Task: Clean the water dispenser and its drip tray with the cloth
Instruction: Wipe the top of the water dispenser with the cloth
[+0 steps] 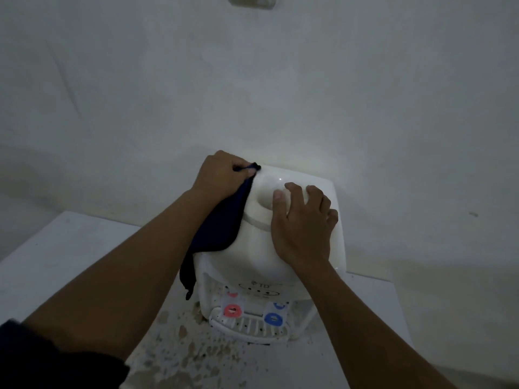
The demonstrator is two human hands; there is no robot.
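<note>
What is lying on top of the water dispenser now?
On the water dispenser: the dark blue cloth, held by the left hand, and the right hand resting beside the top opening. The surface under them is covered.

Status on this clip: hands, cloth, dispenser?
Left hand pinches dark cloth draped over dispenser top. Right hand flat, bracing top. Drip tray speckled, untouched. Nothing blocking.

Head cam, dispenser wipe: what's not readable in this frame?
- Water dispenser left side: hidden by the cloth and left hand.
- Top right: covered by the right hand.
- Front panel print: too small and dim.
- Drip tray: specks visible, dirt or holes unclear.
- Wall fixture: cut off by the top edge.
</note>
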